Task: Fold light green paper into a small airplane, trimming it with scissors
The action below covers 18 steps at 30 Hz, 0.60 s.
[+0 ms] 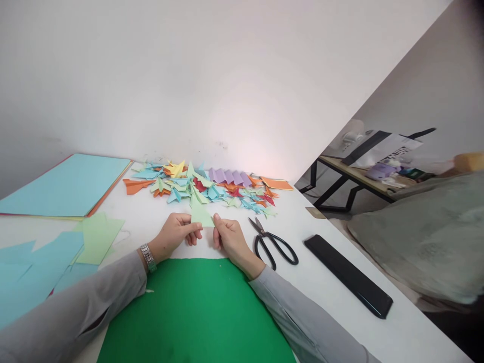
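Note:
A light green piece of paper (201, 216) is held up between both hands, just above the far edge of a green mat (196, 307). My left hand (176, 233), with a metal watch (148, 257) on its wrist, pinches the paper's left side. Its right lower corner is between the thumb and fingers of my right hand (232, 239). Directly behind lies a heap of folded paper pieces (181, 186) in many colours. To the right of my right hand rest black-handled scissors (270, 242), their blades slightly apart.
Coloured sheets (68, 184) are stacked at the far left, with loose blue and light green paper pieces (99, 237) nearer. A long black object (348, 276) lies on the right. White wall (212, 75) rises behind the table; a shelf (357, 179) and grey-green cloth (419, 237) are beyond.

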Each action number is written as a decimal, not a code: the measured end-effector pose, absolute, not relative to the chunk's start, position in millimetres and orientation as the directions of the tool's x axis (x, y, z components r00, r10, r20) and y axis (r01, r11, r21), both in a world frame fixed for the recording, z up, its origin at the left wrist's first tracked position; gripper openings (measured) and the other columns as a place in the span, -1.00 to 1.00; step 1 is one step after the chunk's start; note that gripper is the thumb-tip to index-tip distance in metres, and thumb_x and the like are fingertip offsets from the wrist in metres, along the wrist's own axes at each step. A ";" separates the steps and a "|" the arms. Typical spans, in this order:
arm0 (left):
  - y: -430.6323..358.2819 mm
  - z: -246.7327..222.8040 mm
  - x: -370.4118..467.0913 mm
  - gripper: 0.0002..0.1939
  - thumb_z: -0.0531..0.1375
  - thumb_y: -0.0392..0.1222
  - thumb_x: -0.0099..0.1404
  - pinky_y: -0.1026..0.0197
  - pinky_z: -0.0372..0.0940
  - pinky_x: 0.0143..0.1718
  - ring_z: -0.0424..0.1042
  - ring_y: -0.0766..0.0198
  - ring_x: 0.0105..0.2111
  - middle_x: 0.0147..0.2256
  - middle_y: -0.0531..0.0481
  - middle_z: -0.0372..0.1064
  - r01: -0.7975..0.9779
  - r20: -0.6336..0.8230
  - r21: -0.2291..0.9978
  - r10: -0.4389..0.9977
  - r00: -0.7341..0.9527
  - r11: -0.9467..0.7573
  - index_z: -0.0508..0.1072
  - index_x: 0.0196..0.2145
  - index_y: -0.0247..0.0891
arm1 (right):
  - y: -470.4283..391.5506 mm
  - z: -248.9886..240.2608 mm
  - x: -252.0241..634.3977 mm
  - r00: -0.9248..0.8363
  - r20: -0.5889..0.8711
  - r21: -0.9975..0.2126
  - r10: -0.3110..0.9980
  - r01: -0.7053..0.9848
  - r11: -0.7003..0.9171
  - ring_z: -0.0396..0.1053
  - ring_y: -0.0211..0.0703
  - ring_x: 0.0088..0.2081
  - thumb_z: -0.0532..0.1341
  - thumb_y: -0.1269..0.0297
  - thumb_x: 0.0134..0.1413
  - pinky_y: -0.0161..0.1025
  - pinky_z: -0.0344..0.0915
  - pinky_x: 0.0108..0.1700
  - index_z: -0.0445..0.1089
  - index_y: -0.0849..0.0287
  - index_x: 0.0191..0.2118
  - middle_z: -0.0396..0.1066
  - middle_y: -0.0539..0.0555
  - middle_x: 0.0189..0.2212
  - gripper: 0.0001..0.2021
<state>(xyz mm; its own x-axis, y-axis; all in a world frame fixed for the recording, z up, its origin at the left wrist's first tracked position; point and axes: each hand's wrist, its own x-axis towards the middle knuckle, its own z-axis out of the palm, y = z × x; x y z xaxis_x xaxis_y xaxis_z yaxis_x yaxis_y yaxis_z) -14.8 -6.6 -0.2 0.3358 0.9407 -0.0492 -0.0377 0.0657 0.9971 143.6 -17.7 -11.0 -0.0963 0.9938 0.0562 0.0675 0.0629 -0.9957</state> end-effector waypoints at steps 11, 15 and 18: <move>-8.4 -0.1 -14.3 -0.73 0.24 -0.06 0.02 0.30 0.20 -0.62 0.29 0.37 -0.69 -0.68 0.02 0.35 0.037 -0.027 0.999 0.927 0.373 0.015 0.42 -0.60 -0.35 | -15.8 -13.5 146.6 -0.203 0.109 -0.994 0.973 -0.024 0.106 0.17 -0.35 -0.69 0.26 -0.02 -0.10 -0.36 0.12 -0.58 0.34 0.21 -0.62 0.30 -0.05 -0.74 -0.63; -8.3 -1.0 -13.4 -0.75 0.23 -0.08 0.04 0.32 0.20 -0.64 0.28 0.38 -0.71 -0.72 0.06 0.31 0.063 -0.011 0.998 0.915 0.404 -0.016 0.43 -0.59 -0.35 | -16.9 -12.7 146.1 -0.266 0.106 -0.994 0.958 -0.026 0.103 0.17 -0.36 -0.67 0.25 0.00 -0.07 -0.35 0.12 -0.56 0.34 0.21 -0.61 0.29 -0.05 -0.72 -0.64; -7.2 -1.7 -14.1 -0.73 0.20 -0.07 0.05 0.32 0.19 -0.63 0.29 0.38 -0.69 -0.68 0.02 0.34 0.038 -0.009 0.999 0.908 0.418 -0.007 0.43 -0.61 -0.35 | -17.7 -12.8 146.0 -0.301 0.106 -0.994 0.948 -0.015 0.106 0.18 -0.35 -0.65 0.25 0.00 -0.08 -0.35 0.12 -0.54 0.34 0.21 -0.59 0.28 -0.07 -0.71 -0.65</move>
<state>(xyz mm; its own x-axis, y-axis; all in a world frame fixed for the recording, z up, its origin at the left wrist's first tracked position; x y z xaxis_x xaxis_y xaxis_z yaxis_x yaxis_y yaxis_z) -14.1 -7.2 -1.7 0.4180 0.9084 -0.0092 0.0378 -0.0072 0.9993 146.0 -17.7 -12.8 -0.3014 0.9476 0.1061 -0.0155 0.1064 -0.9942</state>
